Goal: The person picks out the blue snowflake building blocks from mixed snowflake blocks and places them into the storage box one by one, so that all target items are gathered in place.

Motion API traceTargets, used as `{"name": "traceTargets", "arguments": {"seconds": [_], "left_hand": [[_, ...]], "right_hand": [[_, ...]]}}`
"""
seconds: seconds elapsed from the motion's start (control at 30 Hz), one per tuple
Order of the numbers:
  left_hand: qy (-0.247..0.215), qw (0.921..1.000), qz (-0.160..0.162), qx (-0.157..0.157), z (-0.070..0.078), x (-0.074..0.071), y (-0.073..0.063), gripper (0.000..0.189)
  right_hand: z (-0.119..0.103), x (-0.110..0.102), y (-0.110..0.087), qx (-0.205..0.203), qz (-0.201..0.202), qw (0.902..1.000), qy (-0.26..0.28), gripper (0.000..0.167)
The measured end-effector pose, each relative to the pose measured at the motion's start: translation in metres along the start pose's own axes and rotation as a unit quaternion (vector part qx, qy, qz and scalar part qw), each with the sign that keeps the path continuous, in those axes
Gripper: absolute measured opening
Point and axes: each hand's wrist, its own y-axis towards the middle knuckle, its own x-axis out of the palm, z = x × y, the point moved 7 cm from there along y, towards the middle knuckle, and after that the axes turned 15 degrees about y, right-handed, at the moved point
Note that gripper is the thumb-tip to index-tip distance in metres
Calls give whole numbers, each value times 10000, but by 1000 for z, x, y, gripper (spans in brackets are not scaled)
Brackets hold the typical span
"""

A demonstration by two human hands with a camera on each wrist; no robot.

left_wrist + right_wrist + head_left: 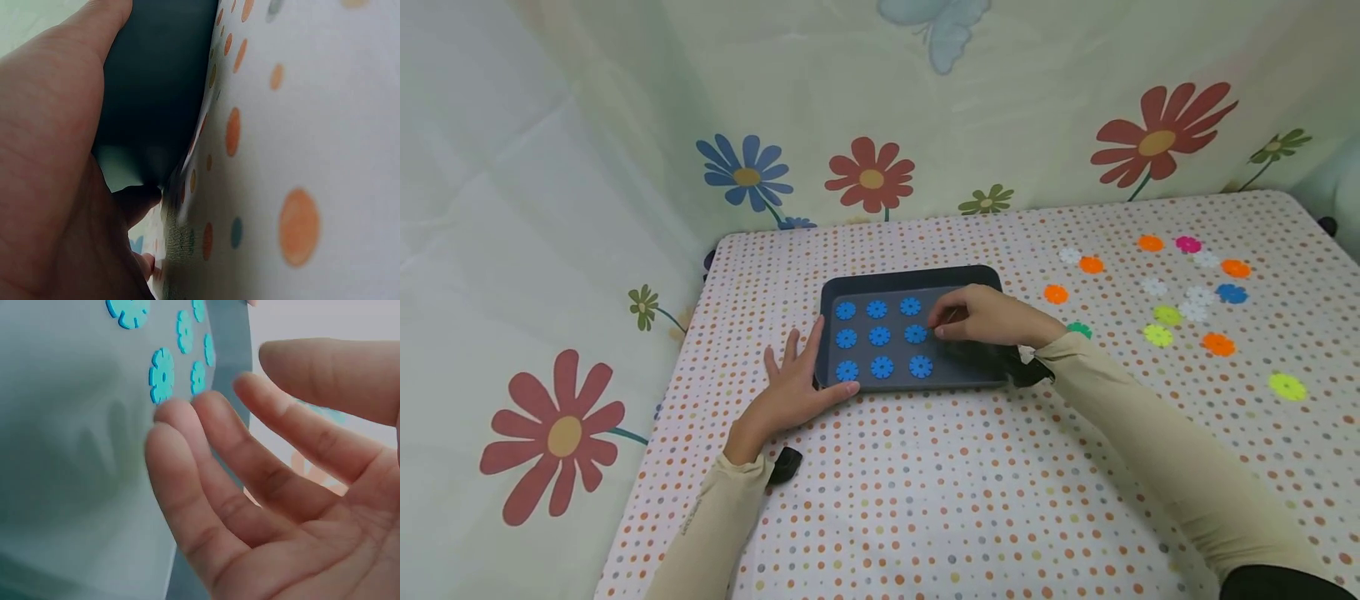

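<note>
Blue flower-shaped discs (879, 336) lie in three rows of three on a dark grey baking tray (958, 379), filling its left and middle parts. My left hand (793, 387) is at the tray's near left corner, thumb along the front rim and spread fingers beside the left wall. In the left wrist view the thumb (94, 25) lies against the tray's dark outer wall (156, 75). Over the tray's right part hovers my right hand (988, 317), close to the right column of discs. Its fingers (172, 462) are loosely bent with nothing between them and the thumb (331, 375).
Loose flower discs lie scattered on the table's right side, among them an orange disc (1056, 294), a yellow disc (1288, 387), a blue disc (1231, 293) and a pink disc (1188, 244). A green disc (1079, 330) lies beside the right sleeve. A dotted cloth (880, 500) covers the table.
</note>
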Motion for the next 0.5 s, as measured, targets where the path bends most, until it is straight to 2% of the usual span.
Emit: {"name": "traceTargets", "arguments": {"seconds": [0.3,0.5], "left_hand": [[47,10000,16,-21,-2,2,0,121],[-42,10000,-15,-38,-2,2,0,120]], "right_hand": [[7,-20,-25,90,716,9973,154,27],[10,-36,-42,189,1223,9918,327,32]]}}
